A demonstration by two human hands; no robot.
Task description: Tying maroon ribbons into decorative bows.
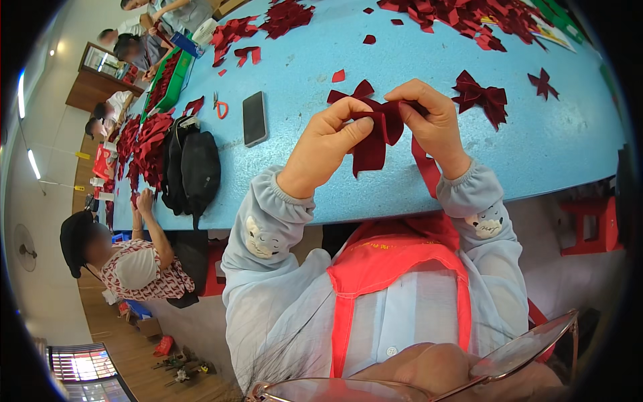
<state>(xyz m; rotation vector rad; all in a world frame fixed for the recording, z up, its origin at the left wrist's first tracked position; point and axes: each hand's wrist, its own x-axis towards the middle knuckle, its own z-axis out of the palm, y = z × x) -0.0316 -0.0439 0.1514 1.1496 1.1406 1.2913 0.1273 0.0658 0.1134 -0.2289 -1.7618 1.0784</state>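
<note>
Blue tabletop (546,144) beneath, left hand (326,142) and right hand (435,122) pinch a folded dark-red velvet-like ribbon (370,153) running crosswise between them, flap nearer the left.

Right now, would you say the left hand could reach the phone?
Probably yes, with bare tabletop between the left hand and the phone, though that hand is pinching dark-red ribbon.

Yellow lettering crosses the red apron (395,269) by the blue table's (295,77) near edge. It is too small and foreshortened to read with certainty, and no other text is legible.
</note>
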